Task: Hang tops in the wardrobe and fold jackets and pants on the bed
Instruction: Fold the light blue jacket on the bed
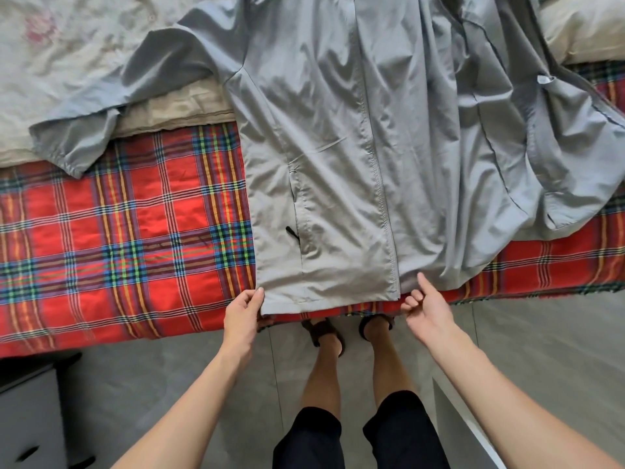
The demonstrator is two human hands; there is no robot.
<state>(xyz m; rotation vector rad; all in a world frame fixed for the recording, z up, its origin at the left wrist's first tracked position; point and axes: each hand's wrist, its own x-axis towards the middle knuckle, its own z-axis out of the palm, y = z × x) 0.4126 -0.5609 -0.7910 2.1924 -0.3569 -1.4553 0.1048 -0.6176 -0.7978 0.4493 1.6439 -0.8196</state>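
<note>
A grey jacket [338,130] lies front-up across a bed [118,231] covered with a red plaid blanket, its hem at the near edge of the mattress where a person stands. The left-hand grip [241,313] pinches the hem's outer corner between thumb and fingers. The right-hand grip [427,308] is narrow at the hem just beside the front zip [382,184], thumb on top of the cloth and fingers curled under its edge. One front panel lies flat, with a side pocket [297,211] and its dark zip pull showing. The other side of the jacket is rumpled in loose folds towards a pale pillow [581,28]. One sleeve [101,123] stretches out over a cream quilt [67,62], its cuff on the plaid. The person wears dark shorts [399,431] and sandals [324,333] on a grey tiled floor [541,333], near a dark cabinet [27,418].
</note>
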